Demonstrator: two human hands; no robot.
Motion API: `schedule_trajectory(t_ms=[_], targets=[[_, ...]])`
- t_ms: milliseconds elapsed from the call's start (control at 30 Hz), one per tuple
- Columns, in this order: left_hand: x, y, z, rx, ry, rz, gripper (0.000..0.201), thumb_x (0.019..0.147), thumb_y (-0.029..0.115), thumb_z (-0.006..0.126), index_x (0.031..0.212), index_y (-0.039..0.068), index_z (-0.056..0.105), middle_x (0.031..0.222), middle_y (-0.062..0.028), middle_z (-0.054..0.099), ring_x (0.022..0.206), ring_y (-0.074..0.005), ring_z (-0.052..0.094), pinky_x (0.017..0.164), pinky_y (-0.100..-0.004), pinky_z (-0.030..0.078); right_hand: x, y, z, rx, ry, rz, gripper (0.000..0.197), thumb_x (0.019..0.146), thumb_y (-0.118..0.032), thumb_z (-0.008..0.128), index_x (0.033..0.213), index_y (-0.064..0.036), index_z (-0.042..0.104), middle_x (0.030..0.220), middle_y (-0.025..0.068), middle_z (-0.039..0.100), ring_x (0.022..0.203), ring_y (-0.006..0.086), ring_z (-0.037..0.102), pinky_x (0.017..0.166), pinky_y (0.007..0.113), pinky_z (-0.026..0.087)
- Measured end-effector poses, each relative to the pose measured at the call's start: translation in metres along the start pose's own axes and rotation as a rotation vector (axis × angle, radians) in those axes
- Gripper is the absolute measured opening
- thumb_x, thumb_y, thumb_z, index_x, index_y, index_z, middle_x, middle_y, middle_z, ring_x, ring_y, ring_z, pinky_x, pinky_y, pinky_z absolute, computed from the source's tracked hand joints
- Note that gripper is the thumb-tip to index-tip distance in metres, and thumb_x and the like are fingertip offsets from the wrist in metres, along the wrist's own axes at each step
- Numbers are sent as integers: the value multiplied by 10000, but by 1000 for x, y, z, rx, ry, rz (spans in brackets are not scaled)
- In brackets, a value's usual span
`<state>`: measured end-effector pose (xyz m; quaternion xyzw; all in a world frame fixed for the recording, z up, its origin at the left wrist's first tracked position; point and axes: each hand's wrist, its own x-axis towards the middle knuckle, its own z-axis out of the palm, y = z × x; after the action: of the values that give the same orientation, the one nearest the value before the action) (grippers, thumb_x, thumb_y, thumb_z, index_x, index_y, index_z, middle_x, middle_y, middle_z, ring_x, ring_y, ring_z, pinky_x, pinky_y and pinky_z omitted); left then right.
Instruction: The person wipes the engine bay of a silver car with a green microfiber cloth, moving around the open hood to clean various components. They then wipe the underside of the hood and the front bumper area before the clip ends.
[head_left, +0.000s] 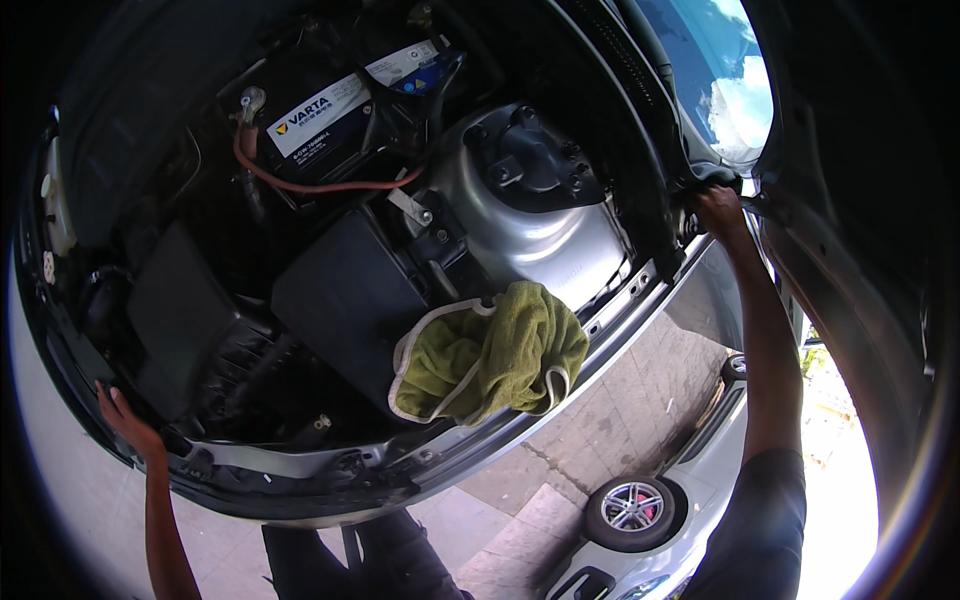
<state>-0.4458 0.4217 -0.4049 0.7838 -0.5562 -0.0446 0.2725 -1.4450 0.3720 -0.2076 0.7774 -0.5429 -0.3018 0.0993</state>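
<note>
My left hand (128, 422) rests at the front left rim of an open car engine bay, its fingers stretched out along the edge and nothing in them. Far to the right, my right hand (720, 212) is at the rear corner, beside the hood hinge and the base of the windshield. Its fingers are mostly hidden in shadow there, so their grip does not show. A crumpled olive-green cloth (515, 350) with pale edging lies over the fender edge and a black plastic box (345, 300), apart from both hands.
A car battery (330, 115) sits at the back of the bay, with a red cable (330, 188) running past it. Nearer is a silver strut tower (550, 245). The raised hood (835, 290) stands on the right. Below, a white car's wheel (632, 510) shows on the paving (520, 490).
</note>
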Motion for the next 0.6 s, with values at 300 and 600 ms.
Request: schedule_trajectory(t_ms=[300,600], targets=[[-2,-4,1,-48,-3,-14,540,1031,413,413,1448,71,414,1464,-158,395,1365,-311,367,1141,-397,253,0,-15,-7,25,155,149,127,809,-231,660,827,-106,663,725,116,646,717,328,638,618,462,500],[0,-2,1,-55,8,-20,549,1024,423,421,1446,73,421,1461,-160,399,1366,-312,366,1141,-400,252,0,-14,5,57,197,179,114,759,-156,673,866,-126,646,709,106,639,684,322,639,604,461,505]])
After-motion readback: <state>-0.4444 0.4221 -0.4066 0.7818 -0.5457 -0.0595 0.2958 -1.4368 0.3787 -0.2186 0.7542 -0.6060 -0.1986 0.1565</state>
